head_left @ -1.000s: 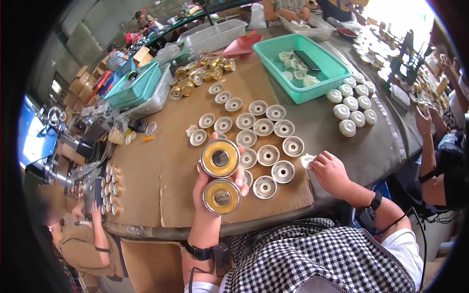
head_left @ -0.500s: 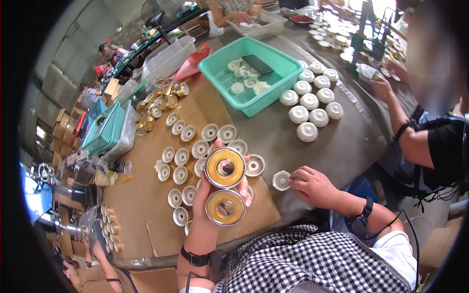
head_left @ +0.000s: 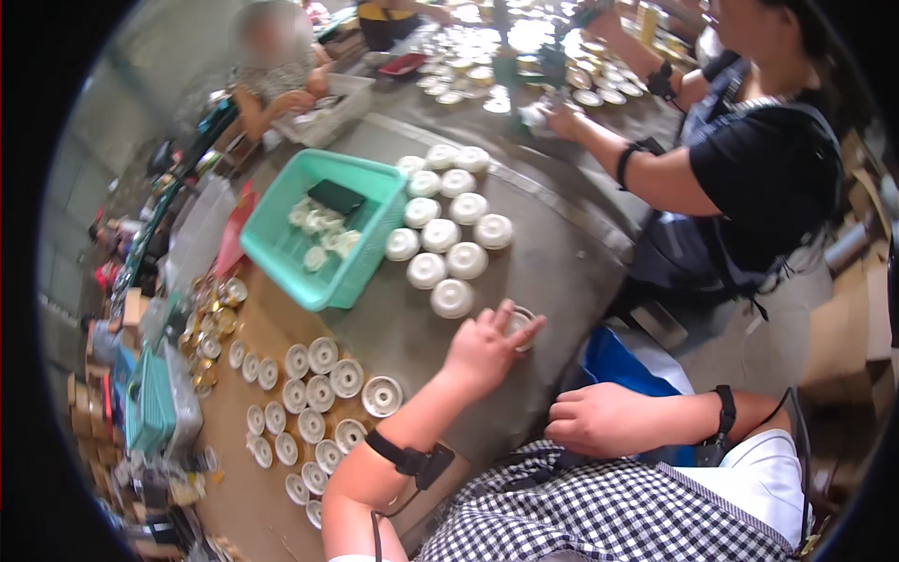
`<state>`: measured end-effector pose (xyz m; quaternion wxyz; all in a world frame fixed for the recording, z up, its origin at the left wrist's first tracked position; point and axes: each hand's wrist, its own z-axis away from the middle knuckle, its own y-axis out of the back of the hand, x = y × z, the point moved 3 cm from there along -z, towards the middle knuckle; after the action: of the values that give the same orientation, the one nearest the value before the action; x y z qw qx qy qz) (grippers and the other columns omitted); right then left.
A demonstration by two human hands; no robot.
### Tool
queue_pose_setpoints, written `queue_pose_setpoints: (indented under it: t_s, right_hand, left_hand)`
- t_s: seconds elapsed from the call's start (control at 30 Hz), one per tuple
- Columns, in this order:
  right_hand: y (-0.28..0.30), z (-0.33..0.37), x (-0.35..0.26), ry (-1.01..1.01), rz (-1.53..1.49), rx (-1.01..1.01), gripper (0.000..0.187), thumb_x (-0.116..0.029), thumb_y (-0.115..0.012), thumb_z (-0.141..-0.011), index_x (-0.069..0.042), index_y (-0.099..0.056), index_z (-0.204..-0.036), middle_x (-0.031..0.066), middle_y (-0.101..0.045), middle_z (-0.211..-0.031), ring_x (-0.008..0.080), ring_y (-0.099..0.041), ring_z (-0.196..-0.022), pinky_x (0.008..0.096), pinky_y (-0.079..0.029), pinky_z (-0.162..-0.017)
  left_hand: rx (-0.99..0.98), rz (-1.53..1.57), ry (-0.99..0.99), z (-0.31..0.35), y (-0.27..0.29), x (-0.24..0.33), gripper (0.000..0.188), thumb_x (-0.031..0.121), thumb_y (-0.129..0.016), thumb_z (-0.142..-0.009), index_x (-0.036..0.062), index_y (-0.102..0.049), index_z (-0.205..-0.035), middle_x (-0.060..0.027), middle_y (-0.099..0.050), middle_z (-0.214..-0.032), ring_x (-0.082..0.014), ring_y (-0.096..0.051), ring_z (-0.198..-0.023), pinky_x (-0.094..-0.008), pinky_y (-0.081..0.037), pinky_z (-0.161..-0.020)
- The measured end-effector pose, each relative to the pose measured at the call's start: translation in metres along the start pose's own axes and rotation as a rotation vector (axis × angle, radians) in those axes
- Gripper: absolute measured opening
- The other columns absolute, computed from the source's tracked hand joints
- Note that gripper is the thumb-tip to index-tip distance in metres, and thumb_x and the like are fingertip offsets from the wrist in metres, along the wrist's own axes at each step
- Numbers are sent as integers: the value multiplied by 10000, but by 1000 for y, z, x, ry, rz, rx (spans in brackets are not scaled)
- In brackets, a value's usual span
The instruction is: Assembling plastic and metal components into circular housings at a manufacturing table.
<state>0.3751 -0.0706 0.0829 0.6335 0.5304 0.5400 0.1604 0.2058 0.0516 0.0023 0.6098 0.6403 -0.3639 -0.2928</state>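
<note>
My left hand point(head_left: 482, 351) reaches over the grey tabletop, its fingers spread around a round pale-topped piece point(head_left: 520, 328) with a metallic rim. The piece is partly hidden by the fingers. Just beyond that hand stands a cluster of white round-capped pieces point(head_left: 453, 298), set close together. Near the body, my right hand point(head_left: 599, 419) is held low in front of the checked apron, with its fingers curled under. Whatever it may hold is hidden. Left of my left forearm, several white ring-shaped pieces point(head_left: 382, 397) with hollow centres stand in rows on brown cardboard point(head_left: 243, 487).
A green basket point(head_left: 323, 295) holding white caps and a dark block stands at the far left of the cluster. Gold pieces point(head_left: 211, 323) lie in a pile behind the rings. A blue bin point(head_left: 613, 361) is beside my right hand. Another person point(head_left: 674, 169) works at right.
The view has turned right. My left hand went from holding up two gold-ringed pieces to gripping one piece on the tabletop. My right hand has drawn back from the white cap toward my body.
</note>
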Motion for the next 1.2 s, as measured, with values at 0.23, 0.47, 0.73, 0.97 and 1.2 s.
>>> queue_pose_setpoints:
  t_s: [0.23,0.47,0.73,0.97,1.2]
  right_hand:
    - [-62,111,-21,-693,-79,-353,181,-78,-667,-776,11,-645,-932,184,-666,-937,337,-691,-771,421,-584,-713]
    - [-109,144,-7,-1433,-965,661,229,-169,-571,-1008,10,-633,-1137,156,-698,-1017,297,-692,-949,393,-555,-851]
    - [-201,148,35,-1432,-1142,622,343,-365,-648,-983,-122,-664,-1225,58,-705,-1097,200,-683,-941,368,-554,-812]
    - [-197,136,47,-1335,-1075,563,332,-360,-647,-984,-123,-667,-1215,57,-704,-1080,196,-681,-920,362,-551,-789]
    - [-207,155,68,-1358,-1106,578,320,-355,-646,-985,-124,-669,-1206,55,-704,-1063,191,-680,-898,357,-547,-765]
  left_hand:
    - [243,-173,-46,-43,-14,-33,723,239,-733,-849,303,-483,-1525,-110,-423,-1547,-348,-428,-1379,-560,-319,-1131]
    - [383,239,-305,-62,23,62,630,221,-753,-833,126,-558,-1425,-118,-576,-1381,-334,-544,-1275,-541,-347,-1161]
    - [-592,500,-414,18,-15,151,365,333,-551,-1027,60,-687,-1228,-196,-720,-869,-390,-693,-898,-495,-537,-890]
    - [-496,541,-252,55,-17,141,375,396,-605,-975,46,-711,-1060,-190,-729,-867,-392,-709,-851,-515,-558,-756]
    - [-379,593,-205,57,-37,147,268,302,-599,-978,59,-689,-1047,-180,-684,-746,-385,-677,-721,-516,-523,-640]
